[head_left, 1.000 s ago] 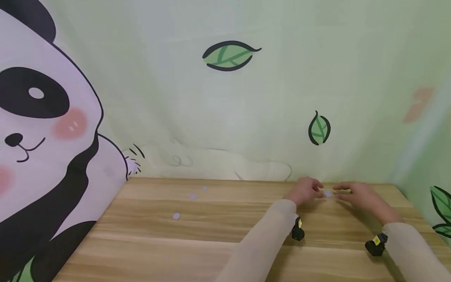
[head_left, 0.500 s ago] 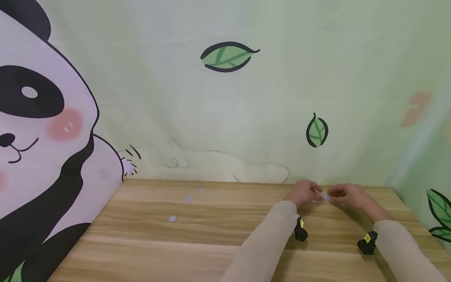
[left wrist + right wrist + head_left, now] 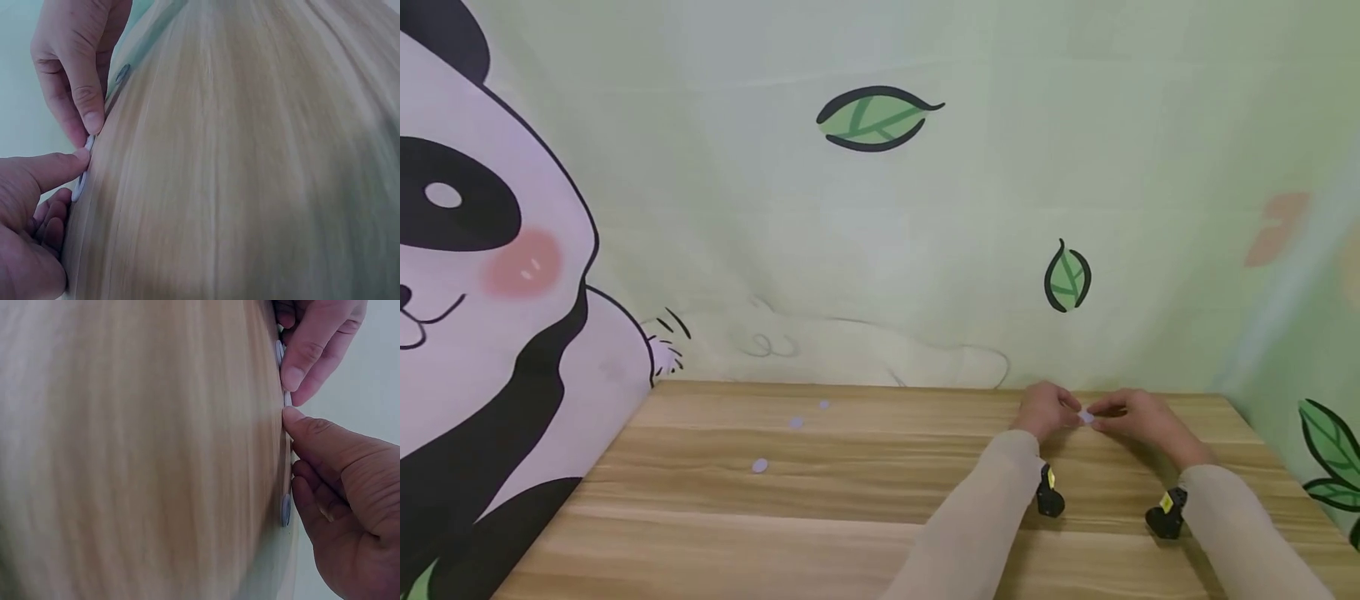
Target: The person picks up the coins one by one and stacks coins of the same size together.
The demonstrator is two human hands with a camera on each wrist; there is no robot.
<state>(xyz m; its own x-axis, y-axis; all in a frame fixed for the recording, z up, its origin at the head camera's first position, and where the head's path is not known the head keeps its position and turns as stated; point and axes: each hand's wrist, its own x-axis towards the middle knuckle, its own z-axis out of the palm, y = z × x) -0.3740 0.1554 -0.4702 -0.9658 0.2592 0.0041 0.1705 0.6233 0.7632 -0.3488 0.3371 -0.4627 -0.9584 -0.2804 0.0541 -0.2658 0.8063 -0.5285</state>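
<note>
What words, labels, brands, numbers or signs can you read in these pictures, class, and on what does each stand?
None can be read.
Yellow tags on the black wrist cameras: too small to show whether they carry any print.
Green cloth backdrop with panda and leaves: drawings only, no lettering.
Small pale round discs on the light wooden table, and the one between the left hand and right hand: plain, no marks visible.

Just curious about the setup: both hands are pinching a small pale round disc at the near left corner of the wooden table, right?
Not quite. Both hands, left hand and right hand, do pinch the small pale round disc, but at the far right of the wooden table, as the head view shows.
</note>
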